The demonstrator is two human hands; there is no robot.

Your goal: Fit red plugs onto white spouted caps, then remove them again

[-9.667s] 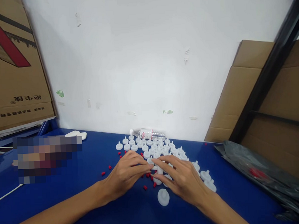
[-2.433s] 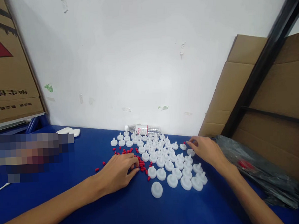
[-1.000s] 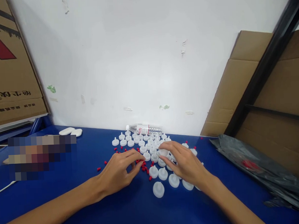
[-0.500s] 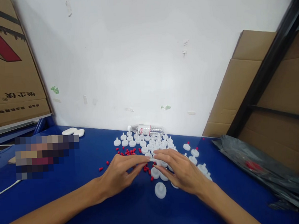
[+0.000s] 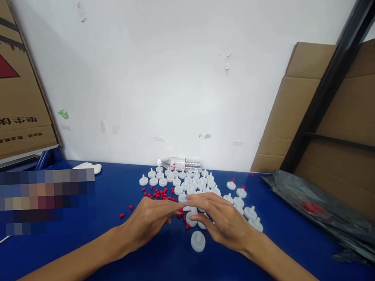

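Both my hands meet over a blue table (image 5: 124,263) strewn with white plastic caps (image 5: 189,184) and small red plugs (image 5: 158,194). My left hand (image 5: 150,221) pinches a red plug at its fingertips. My right hand (image 5: 220,220) holds a white cap between thumb and fingers, right against the left fingertips. One white cap (image 5: 198,241) lies alone in front of my hands. Two white caps with red plugs fitted (image 5: 236,188) stand to the right of the group.
A clear water bottle (image 5: 180,163) lies against the white wall. A black plastic bag (image 5: 324,211) lies at the right by flattened cardboard (image 5: 301,110). A cardboard box (image 5: 11,94) stands at the left; white items (image 5: 86,166) rest behind a blurred patch.
My right hand came back from the far right of the caps to the middle and met my left hand. A white cap is now held against the left fingertips.
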